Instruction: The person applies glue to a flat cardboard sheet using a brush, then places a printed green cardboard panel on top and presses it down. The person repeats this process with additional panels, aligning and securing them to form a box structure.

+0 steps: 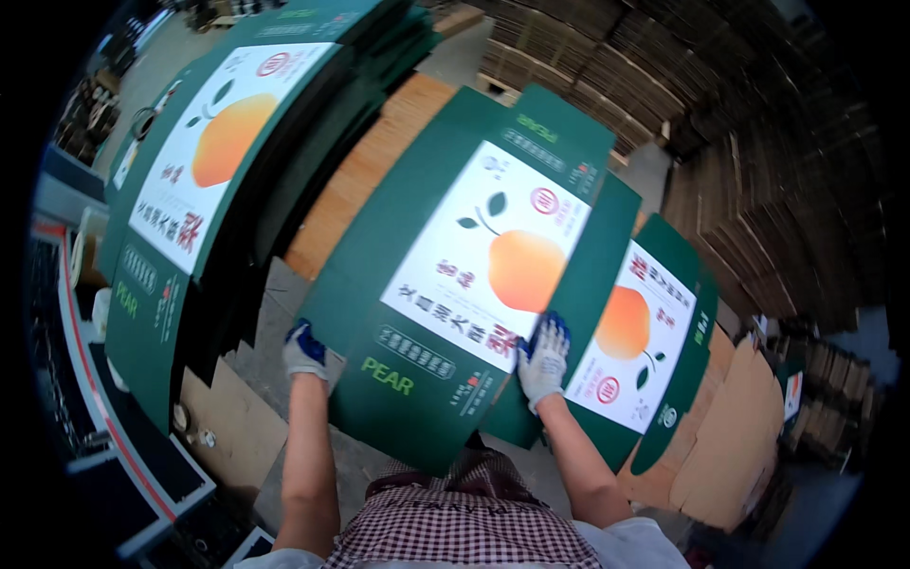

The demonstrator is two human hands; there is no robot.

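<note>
here, the left grip [305, 353], closure unclear, meets a green carton sheet [441, 275]; the right grip [544, 362], fingers extended, lies beside red lettering [502, 339] on its white label [485, 254].

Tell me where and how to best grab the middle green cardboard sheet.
I'd grip the middle green cardboard sheet at its left and right edges, near end, coming from your side. It's broad and flat, so two spread holds should balance it best; your left hand is at the left edge, your right hand over the right side.
</note>
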